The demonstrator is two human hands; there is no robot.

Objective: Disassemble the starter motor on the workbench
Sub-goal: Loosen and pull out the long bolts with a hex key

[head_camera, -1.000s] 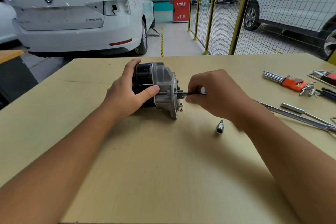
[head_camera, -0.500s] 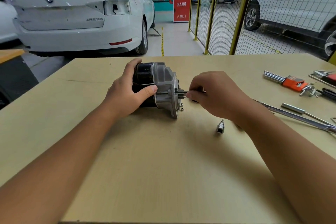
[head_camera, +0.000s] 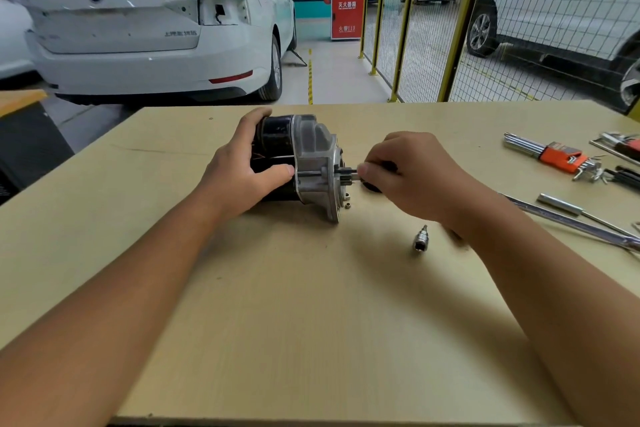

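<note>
Left hand (head_camera: 242,173) grips the starter motor (head_camera: 304,163) body; right hand (head_camera: 412,177) pinches a dark tool (head_camera: 356,170) at its flange

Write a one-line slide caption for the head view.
Left hand steadies the starter motor on the workbench while the right hand works a driver into its end.

Lighting and image quality: bright, even workshop light; wide-angle view.

Soft diffuse light from overhead; daylight wash at upper right behind the mesh fence (head_camera: 433,28). Workbench (head_camera: 311,322) evenly lit, matte, no glare. Soft-edged shadows under both forearms and below the starter motor (head_camera: 311,163); short shadow beside the small socket (head_camera: 420,242). Mild sheen on the white car (head_camera: 138,45) at upper left. Centre of frame sharp; slight softness on far tools at right edge. Barrel distortion bends fence posts and bench edges toward the frame borders.
</note>
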